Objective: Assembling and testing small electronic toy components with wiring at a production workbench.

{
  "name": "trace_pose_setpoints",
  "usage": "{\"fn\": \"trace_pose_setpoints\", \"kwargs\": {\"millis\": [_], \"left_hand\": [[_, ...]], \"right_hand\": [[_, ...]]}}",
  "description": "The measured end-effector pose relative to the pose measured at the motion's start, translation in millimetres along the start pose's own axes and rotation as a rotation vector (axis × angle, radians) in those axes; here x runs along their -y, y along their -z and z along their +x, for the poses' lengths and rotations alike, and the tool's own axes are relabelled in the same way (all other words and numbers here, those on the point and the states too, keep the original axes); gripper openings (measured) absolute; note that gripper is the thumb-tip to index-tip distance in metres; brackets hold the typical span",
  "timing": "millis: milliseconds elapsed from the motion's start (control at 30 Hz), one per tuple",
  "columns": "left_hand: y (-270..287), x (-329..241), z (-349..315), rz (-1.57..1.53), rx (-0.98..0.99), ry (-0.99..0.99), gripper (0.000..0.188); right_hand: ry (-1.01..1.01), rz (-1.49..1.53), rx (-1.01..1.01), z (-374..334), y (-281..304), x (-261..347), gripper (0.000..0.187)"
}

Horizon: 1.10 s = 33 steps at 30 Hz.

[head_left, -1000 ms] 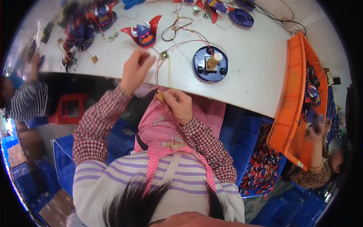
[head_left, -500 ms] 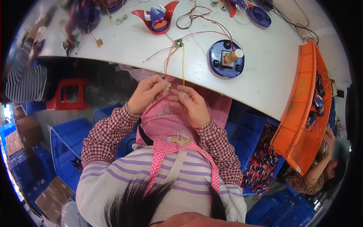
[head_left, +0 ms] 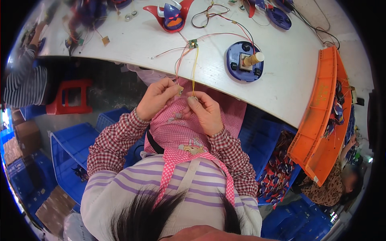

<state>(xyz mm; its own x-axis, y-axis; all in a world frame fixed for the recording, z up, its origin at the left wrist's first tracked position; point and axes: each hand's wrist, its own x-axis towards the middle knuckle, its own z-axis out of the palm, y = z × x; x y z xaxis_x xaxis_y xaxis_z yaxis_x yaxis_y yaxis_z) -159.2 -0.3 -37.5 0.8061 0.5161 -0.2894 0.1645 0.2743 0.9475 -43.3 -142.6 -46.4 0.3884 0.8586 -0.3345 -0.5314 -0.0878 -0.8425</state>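
Note:
Between thumb and fingers, my left hand (head_left: 160,98) pinches a small tan circuit board (head_left: 181,90) with red and white wires on it. My right hand (head_left: 204,111) pinches the lower end of a pair of yellow wires (head_left: 194,72); whatever sits at their tip is hidden by my fingers. Both sets of wires run up to a small green circuit board (head_left: 193,43) on the white table. Thin wires also link that board toward a red-winged figure with a horned purple head (head_left: 173,18), its eyes glowing red, and a round purple base (head_left: 237,72) with a tan cylinder (head_left: 253,59).
An orange crate (head_left: 317,116) with wired parts stands at the table's right end. Blue bins flank me; the right one holds a heap of red and purple figures (head_left: 277,172). A red stool (head_left: 72,96) stands left. Other people sit at far left and lower right.
My right thumb and fingers have closed together on the yellow wires, slightly lower left. My left hand stays nearly in place, the tan board tilted. The person at right has lowered an arm.

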Motion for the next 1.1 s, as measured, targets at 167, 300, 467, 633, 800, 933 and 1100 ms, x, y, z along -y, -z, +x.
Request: {"fn": "trace_pose_setpoints", "kwargs": {"millis": [167,300,467,633,800,933,1100], "left_hand": [[-1,5,3,0.176,-0.036,-0.087,0.014],[-6,4,6,0.181,-0.044,-0.121,0.014],[-15,2,6,0.09,-0.06,-0.076,0.014],[-21,1,5,0.004,-0.077,-0.036,0.015],[-23,3,5,-0.018,-0.112,-0.011,0.015],[-24,6,4,0.025,-0.164,-0.037,0.015],[-25,9,8,0.01,-0.154,-0.046,0.016]], "right_hand": [[-0.002,-0.092,-0.036,3,-7,7,0.019],[0.317,-0.475,-0.133,9,-11,4,0.014],[0.502,-0.564,-0.194,12,-10,0,0.014],[0.535,-0.601,-0.198,14,-7,0,0.013],[0.568,-0.656,-0.218,15,-5,-2,0.012],[0.592,-0.686,-0.184,16,-7,-6,0.013],[0.653,-0.744,-0.201,19,-4,-8,0.015]]}}
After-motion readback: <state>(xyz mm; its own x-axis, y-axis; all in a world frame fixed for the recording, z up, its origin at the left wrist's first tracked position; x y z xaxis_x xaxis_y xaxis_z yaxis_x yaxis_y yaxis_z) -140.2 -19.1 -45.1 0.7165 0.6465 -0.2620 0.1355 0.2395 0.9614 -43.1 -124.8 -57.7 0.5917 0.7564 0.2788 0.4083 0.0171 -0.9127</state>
